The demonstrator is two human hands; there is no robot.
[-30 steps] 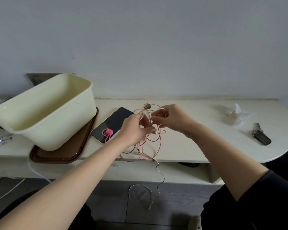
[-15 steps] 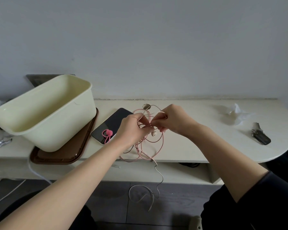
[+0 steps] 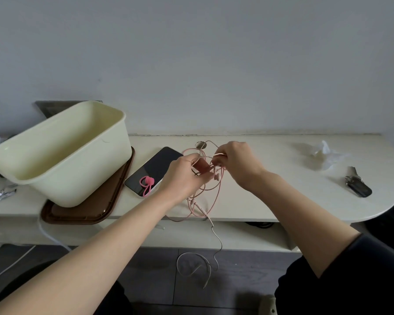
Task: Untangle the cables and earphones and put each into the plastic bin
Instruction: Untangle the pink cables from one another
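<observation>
A tangle of pink cable and earphones (image 3: 210, 189) hangs over the middle of the cream table (image 3: 282, 201). My left hand (image 3: 183, 176) pinches strands on its left side. My right hand (image 3: 237, 164) pinches a loop at its top right. Both hands are held just above the table, close together. A thin white lead (image 3: 205, 262) trails from the tangle down past the table edge toward the floor. The cream plastic bin (image 3: 62, 153) stands tilted on a brown tray (image 3: 82, 212) at the left, with nothing visible inside.
A dark phone (image 3: 156, 167) lies between the bin and my hands, with a pink cable tie (image 3: 147, 184) on it. At the right lie crumpled clear plastic (image 3: 323, 153) and a black key fob (image 3: 358, 186). A foil scrap (image 3: 6, 192) lies far left.
My hands have shifted slightly while working the tangle, and the pink loops have changed shape between them. The bin and phone have not moved.
</observation>
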